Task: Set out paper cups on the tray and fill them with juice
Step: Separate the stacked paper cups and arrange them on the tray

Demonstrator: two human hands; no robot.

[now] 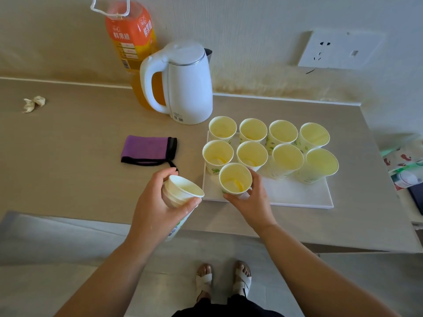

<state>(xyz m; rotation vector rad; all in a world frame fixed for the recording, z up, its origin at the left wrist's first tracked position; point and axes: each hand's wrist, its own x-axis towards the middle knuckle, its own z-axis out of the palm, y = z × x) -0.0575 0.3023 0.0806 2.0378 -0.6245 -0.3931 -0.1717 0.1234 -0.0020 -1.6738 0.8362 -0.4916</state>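
Observation:
A white tray (pixel 295 197) lies on the beige counter and carries several upright empty paper cups (pixel 286 132) in two rows. My right hand (pixel 254 202) grips one more paper cup (pixel 235 178) at the tray's front left corner; I cannot tell if it touches the tray. My left hand (pixel 155 207) holds a stack of nested paper cups (pixel 183 191) tilted toward the tray, just left of it. A large bottle of orange juice (pixel 131 42) stands at the back, partly hidden behind a white kettle.
The white electric kettle (pixel 183 88) stands just behind the tray's left end. A purple cloth pouch (pixel 148 149) lies left of the tray. Crumpled paper (pixel 34 103) sits far left. A wall socket (pixel 338 50) is at the back right. Packages (pixel 402 161) lie past the counter's right edge.

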